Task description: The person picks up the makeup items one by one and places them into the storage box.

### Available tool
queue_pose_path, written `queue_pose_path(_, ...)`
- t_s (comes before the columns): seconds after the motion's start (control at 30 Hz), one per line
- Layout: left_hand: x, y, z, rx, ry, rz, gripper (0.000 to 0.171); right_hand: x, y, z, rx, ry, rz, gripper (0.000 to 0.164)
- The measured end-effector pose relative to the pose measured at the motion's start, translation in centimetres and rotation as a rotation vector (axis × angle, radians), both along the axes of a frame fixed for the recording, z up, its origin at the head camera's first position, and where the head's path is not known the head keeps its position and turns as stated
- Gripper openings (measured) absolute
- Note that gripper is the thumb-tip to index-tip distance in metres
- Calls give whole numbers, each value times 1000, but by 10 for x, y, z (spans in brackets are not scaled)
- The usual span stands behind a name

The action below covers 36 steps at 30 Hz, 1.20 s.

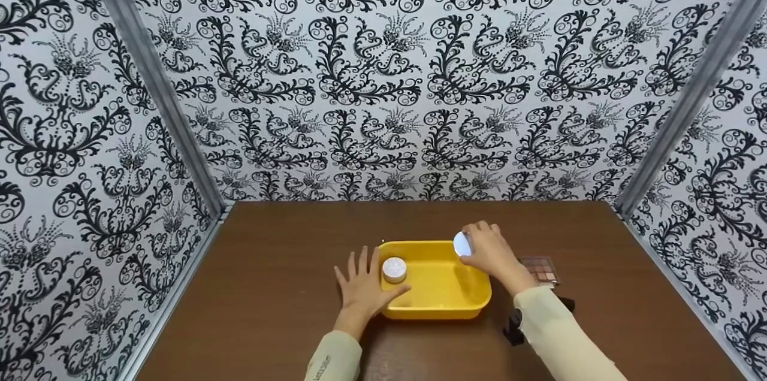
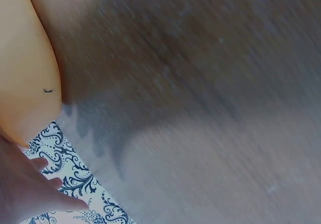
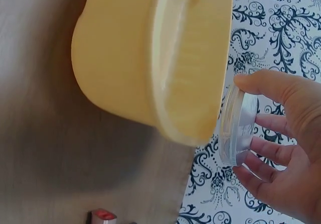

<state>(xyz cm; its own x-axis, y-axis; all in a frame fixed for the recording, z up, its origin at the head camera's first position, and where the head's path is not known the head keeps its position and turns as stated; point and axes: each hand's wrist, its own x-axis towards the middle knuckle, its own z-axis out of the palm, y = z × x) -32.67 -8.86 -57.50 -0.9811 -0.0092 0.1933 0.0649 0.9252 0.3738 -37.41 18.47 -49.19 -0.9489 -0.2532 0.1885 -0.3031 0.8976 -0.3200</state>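
Observation:
A yellow plastic tub (image 1: 434, 313) with rounded corners stands on the brown table. Over its right end, my right hand (image 1: 492, 256) pinches a round, flat, clear-and-white compact case (image 3: 236, 126) by its edge, thumb on one side and fingertips on the other. The case (image 1: 462, 244) is tilted up on its side. At the tub's left end my left hand (image 1: 363, 290) is spread, fingers straight, thumb reaching over the rim. Beside that hand, inside the tub, sits a small round white jar (image 1: 394, 269). The left wrist view catches only part of the hand (image 2: 30, 194) and the tub (image 2: 30, 68).
Right of the tub, partly behind my right forearm, lies an eyeshadow palette (image 1: 540, 269). A black object (image 1: 513, 328) rests by the right sleeve. A small red-topped item (image 3: 104, 215) shows low in the right wrist view. Patterned walls (image 1: 383, 99) enclose the table (image 1: 263, 285).

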Motion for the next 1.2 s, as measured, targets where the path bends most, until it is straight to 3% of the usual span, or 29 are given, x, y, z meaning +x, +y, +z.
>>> queue_pose_path(0.7,0,1,-3,-16,-6,9,110,19,-44,-28,-16,-39,73,58)
queue_pose_path(1.2,-2,2,-1,-32,-13,13,112,28,-67,-40,-54,-142,125,56)
